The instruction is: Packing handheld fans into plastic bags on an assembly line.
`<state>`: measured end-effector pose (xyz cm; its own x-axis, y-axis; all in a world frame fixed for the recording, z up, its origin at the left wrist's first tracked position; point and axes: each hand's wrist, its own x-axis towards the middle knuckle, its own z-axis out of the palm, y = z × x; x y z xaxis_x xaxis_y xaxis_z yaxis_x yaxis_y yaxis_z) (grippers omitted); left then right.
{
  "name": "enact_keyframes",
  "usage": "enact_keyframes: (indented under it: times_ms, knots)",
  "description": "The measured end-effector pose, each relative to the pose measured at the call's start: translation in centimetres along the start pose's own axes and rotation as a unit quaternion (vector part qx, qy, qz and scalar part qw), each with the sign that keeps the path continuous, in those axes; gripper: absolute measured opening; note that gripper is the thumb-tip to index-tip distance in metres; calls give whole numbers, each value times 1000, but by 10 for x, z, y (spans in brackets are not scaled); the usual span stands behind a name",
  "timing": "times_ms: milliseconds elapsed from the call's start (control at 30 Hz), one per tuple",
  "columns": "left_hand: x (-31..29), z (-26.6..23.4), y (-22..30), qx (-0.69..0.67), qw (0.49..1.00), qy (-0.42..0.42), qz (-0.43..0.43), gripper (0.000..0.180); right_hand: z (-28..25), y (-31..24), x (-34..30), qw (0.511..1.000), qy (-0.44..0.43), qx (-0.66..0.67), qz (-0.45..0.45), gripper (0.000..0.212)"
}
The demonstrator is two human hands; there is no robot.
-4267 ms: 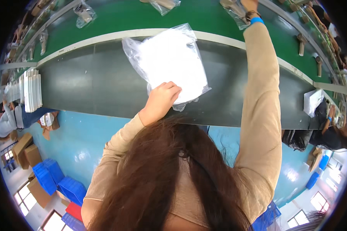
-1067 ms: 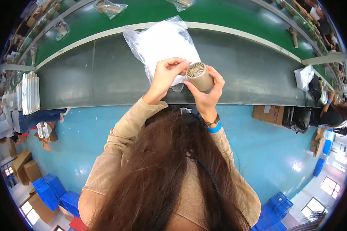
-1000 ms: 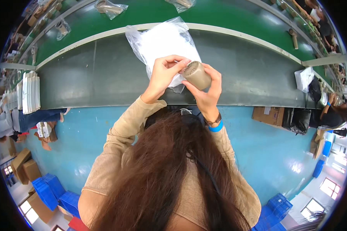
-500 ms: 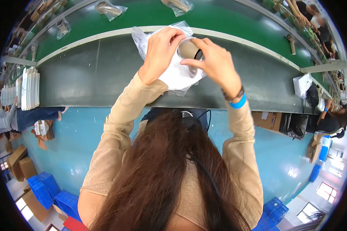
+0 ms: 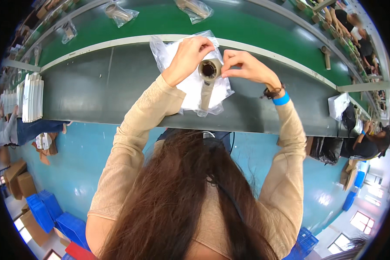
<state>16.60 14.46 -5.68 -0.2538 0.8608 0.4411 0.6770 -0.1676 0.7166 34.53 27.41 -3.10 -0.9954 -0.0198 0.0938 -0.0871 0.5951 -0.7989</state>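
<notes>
A beige hair dryer lies on white and clear plastic bags in front of me. Its round open end with a dark centre faces up, and the handle, in clear film, points toward me. My left hand is closed in a pinch above and left of the dryer's head, at the edge of the clear film. To the right, my right hand is closed too, thumb and fingertips together beside the barrel. Whatever thin thing these right fingertips hold cannot be made out.
The dark worktop borders a green conveyor belt carrying bagged hair dryers. White flat pieces stand upright at the left end. A white bag lies at the right end. Blue crates stand on the floor. Other people work at both sides.
My right hand has moved right, off the hair dryer's barrel, and its spread fingers have closed into a pinch. The dryer's open end has come into sight. My left hand stays nearly in place.
</notes>
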Motion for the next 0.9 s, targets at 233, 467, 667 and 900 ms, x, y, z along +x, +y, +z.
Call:
enact_keyframes:
  times_ms: [233, 467, 667, 900]
  knots:
    - [10, -3, 7, -140, 983, -84, -86, 19, 40, 13, -10, 948, 234, 216, -20, 9]
    - [13, 2, 12, -128, 984, -77, -97, 20, 41, -6, -16, 958, 285, -17, -31, 7]
    - [7, 0, 13, -151, 980, -54, -118, 19, 33, -18, -24, 954, 244, -173, -4, 5]
    - [48, -13, 24, -244, 957, -119, -106, 21, 39, 6, 3, 846, 452, 283, 2, 21]
